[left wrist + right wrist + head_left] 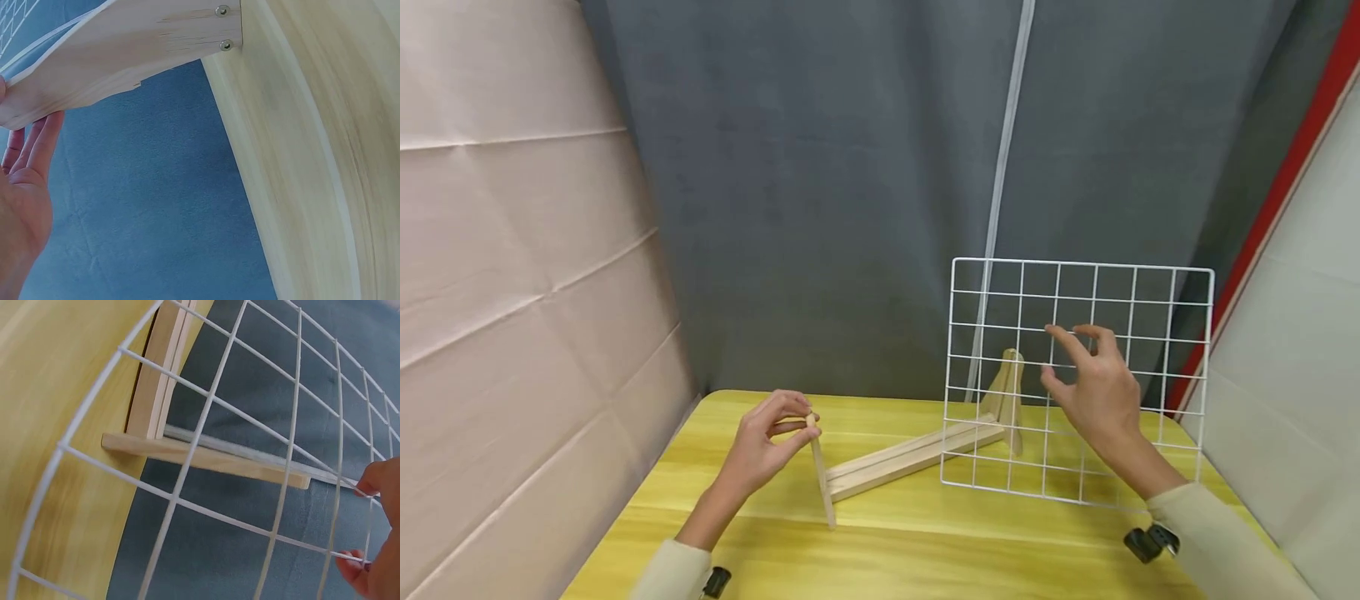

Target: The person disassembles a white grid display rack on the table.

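Wooden frame (910, 458) lies mid-tabletop (925, 550). Wire grid (1078, 379) stands upright on its right end. Curtain (850, 192) hangs behind, beyond the far edge.

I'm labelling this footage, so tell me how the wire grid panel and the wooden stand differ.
The wire grid panel is white open mesh standing nearly upright; the wooden stand is pale solid slats lying along the yellow table. The right hand is at the panel; the left hand pinches the stand's near upright piece. Both rest on the table.
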